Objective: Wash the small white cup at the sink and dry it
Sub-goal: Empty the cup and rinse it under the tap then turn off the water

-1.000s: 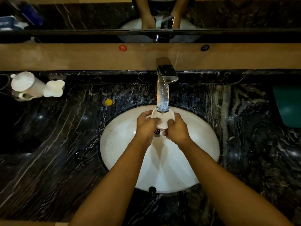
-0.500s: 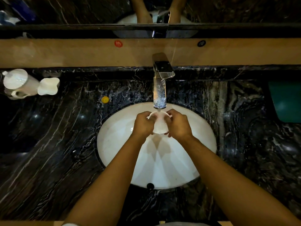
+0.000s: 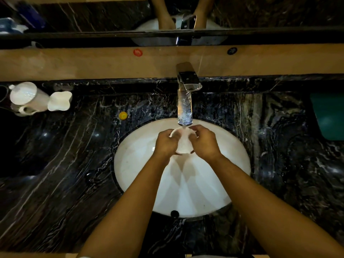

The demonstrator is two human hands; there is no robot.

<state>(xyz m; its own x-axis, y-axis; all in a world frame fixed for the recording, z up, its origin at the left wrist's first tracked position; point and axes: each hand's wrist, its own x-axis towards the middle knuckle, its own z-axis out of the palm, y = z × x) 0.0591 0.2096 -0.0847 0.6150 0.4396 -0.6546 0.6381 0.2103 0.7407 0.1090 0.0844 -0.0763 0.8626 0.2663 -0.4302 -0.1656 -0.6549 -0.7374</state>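
Head view has you mid-rinse: left hand (image 3: 166, 141) and right hand (image 3: 204, 141) both curl round the cup (image 3: 183, 141), held over the sink (image 3: 232, 155) right under the running tap (image 3: 186, 84). Drying isn't started, so I'd guess next you tip it out and find a cloth. Dim room, dark marble counter (image 3: 65, 174), white jug (image 3: 26, 97) far left.

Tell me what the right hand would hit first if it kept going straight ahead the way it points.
Probably the faucet: the right hand, gripping the small white cup, points toward its spout just beyond. Depth is unclear.
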